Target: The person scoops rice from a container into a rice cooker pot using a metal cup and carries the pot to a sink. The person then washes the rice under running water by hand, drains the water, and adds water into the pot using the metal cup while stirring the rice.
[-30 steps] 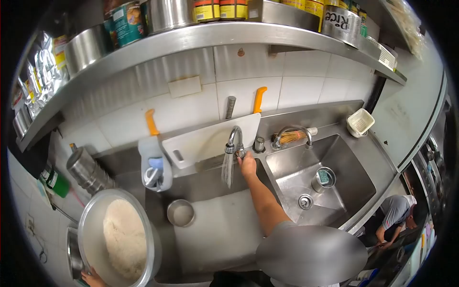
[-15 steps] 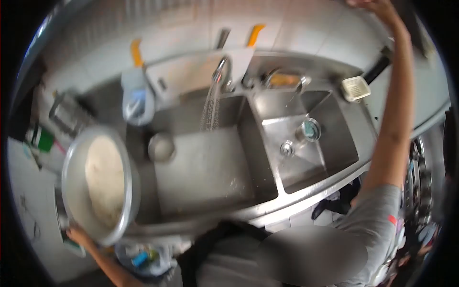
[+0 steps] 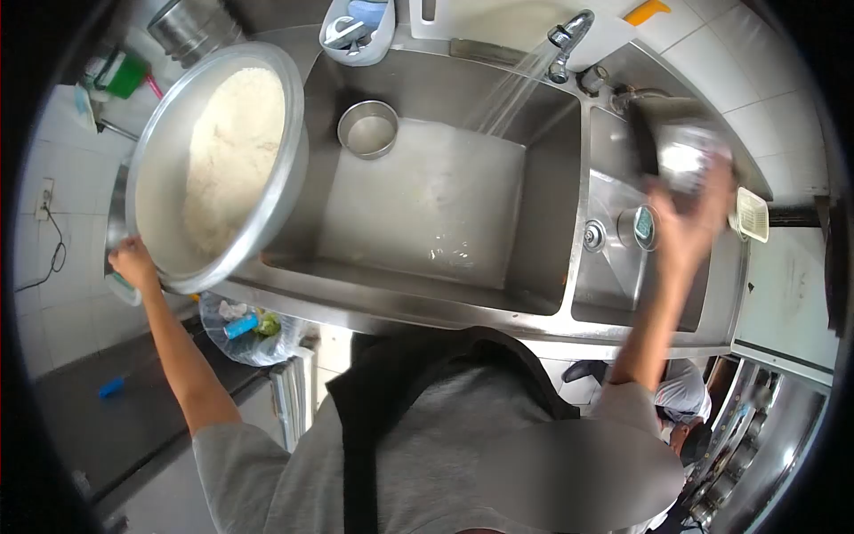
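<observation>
Bowl [image 3: 162,173], one, is gripped at its rim by left fingers [image 3: 125,254]; right fingers [image 3: 715,189] hold one blurred metal container [image 3: 683,157].

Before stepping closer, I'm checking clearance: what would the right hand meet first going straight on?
Beyond the shiny metal vessel it seems to hold, the right hand would probably meet the grey steel backsplash; depth is unclear.

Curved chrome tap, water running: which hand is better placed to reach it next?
Likely the right hand: it is nearer the tap, though seemingly holding a blurred, shiny metal vessel. The left hand is farther away, at the large grey round tub.
</observation>
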The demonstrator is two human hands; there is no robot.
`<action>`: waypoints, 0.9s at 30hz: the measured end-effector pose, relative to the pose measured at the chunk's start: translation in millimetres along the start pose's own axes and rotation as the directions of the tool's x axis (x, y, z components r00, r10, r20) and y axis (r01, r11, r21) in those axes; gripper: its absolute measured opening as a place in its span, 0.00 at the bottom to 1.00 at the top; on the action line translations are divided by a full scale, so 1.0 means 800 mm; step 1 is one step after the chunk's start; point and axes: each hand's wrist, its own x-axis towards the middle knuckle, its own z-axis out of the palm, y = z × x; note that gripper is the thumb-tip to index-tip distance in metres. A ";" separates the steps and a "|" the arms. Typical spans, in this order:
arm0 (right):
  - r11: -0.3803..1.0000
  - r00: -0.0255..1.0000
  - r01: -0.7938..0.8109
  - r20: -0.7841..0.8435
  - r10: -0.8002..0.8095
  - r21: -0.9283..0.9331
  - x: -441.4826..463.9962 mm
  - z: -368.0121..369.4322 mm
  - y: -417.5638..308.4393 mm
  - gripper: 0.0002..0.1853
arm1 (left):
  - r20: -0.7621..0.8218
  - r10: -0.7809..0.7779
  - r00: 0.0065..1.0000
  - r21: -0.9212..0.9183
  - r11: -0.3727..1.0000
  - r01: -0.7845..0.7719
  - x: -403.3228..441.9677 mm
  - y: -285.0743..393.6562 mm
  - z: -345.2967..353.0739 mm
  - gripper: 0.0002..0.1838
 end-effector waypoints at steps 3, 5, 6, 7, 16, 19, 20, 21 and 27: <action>0.293 0.536 -0.843 0.672 0.511 0.450 -0.081 0.154 0.063 0.34 | 0.027 0.008 1.000 -0.022 1.000 -0.008 0.000 0.023 -0.024 0.08; -0.292 0.148 -0.899 0.853 0.500 0.327 -0.102 0.229 0.076 0.32 | 0.010 -0.010 1.000 -0.024 1.000 0.010 0.000 0.023 -0.019 0.08; -0.416 0.121 -0.849 0.886 0.448 0.326 -0.103 0.254 0.080 0.34 | -0.002 -0.040 0.999 -0.003 0.999 0.040 -0.003 0.031 -0.025 0.09; -0.475 0.160 -0.778 0.860 0.485 0.412 -0.103 0.272 0.082 0.35 | -0.011 -0.067 0.998 0.020 0.998 0.067 -0.004 0.035 -0.028 0.11; -0.581 0.235 -0.658 0.863 0.447 0.480 -0.028 0.292 0.064 0.25 | 0.048 -0.211 0.976 0.085 0.975 0.207 -0.003 0.034 -0.028 0.18; -0.617 0.164 -0.645 0.870 0.465 0.451 -0.035 0.289 0.060 0.25 | 0.047 -0.238 0.970 0.081 0.969 0.234 -0.001 0.029 -0.020 0.18; -0.619 0.153 -0.654 0.877 0.455 0.435 -0.041 0.290 0.060 0.24 | 0.040 -0.242 0.969 0.061 0.969 0.240 -0.001 0.028 -0.018 0.18; -0.620 0.146 -0.661 0.883 0.446 0.422 -0.045 0.292 0.065 0.24 | 0.041 -0.243 0.969 0.067 0.968 0.240 -0.002 0.030 -0.019 0.18; -0.577 0.111 -0.706 0.869 0.482 0.410 -0.072 0.307 0.080 0.20 | 0.072 -0.273 0.959 0.129 0.956 0.262 0.001 0.032 -0.012 0.19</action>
